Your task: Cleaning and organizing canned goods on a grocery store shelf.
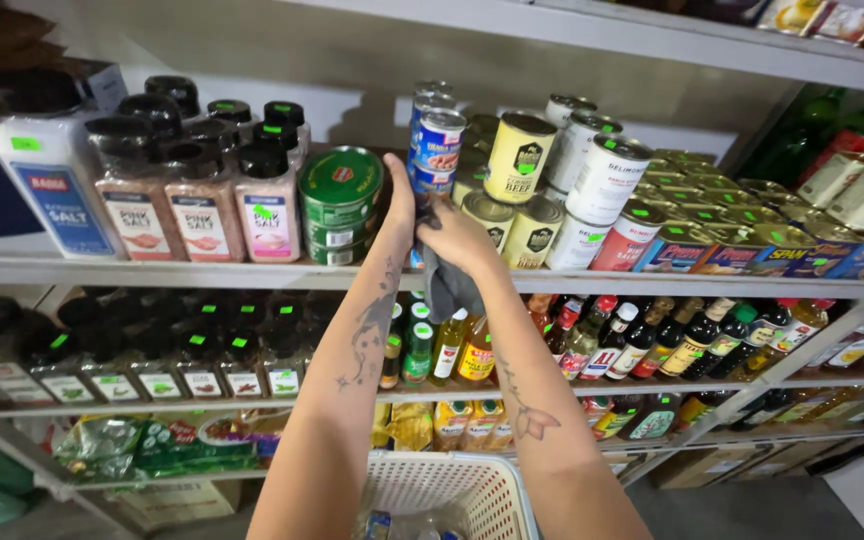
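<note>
Both my arms reach up to the middle shelf (252,272). My left hand (397,205) is stretched flat, fingers straight, in the gap between a stack of green cans (340,205) and a stack of blue-labelled cans (437,140); I see nothing in it. My right hand (460,238) is just beside it, in front of the blue-labelled cans, closed on a grey cloth (447,288) that hangs down over the shelf edge. The two hands touch or nearly touch.
Pink salt jars (202,215) and a big white salt tub (52,180) stand to the left; yellow cans (519,155) and white cans (607,180) to the right. Sauce and oil bottles (642,340) fill the lower shelf. A white plastic basket (452,490) sits below my arms.
</note>
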